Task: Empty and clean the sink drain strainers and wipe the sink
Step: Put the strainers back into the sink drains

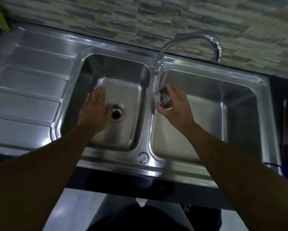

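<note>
A steel double sink fills the view. In the left basin (123, 90) the drain hole (116, 112) lies bare, with no strainer in it. My left hand (94, 109) hovers flat over that basin, fingers straight, just left of the drain. My right hand (175, 108) grips a round perforated metal strainer (163, 100) above the left side of the right basin (223, 117), its holed bottom turned toward me. My right arm hides the right basin's drain.
A chrome gooseneck tap (190, 42) stands behind the divider, its spout swung right toward the stone-tiled wall. A ribbed drainboard (28, 90) spreads to the left. The dark counter edge runs in front, with the floor and my legs below.
</note>
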Available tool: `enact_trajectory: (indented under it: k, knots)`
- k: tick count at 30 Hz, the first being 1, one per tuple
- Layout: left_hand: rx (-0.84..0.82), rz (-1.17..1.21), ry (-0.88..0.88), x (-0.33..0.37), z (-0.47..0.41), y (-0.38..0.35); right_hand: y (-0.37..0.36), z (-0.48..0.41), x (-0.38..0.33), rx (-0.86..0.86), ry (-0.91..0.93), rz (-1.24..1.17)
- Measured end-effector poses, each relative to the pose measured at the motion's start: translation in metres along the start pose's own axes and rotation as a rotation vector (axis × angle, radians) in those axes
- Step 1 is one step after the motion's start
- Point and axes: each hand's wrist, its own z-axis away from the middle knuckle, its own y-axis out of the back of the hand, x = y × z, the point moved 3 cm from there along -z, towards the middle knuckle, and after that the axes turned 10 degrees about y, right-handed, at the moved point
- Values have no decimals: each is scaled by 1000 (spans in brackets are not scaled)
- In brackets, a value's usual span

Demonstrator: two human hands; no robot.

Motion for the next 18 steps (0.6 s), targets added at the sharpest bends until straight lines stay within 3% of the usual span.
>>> enact_trajectory:
  k: [3, 8, 18]
  knots:
    - [18, -23, 14, -35, -3, 15, -22, -17, -34, -39, 48, -61]
    - [47, -17, 46, -80, -13, 25, -72, -30, -76, -243, 97, -87]
    - [85, -67, -51, -126, -20, 15, -156, -42, -85, -432, 58, -70]
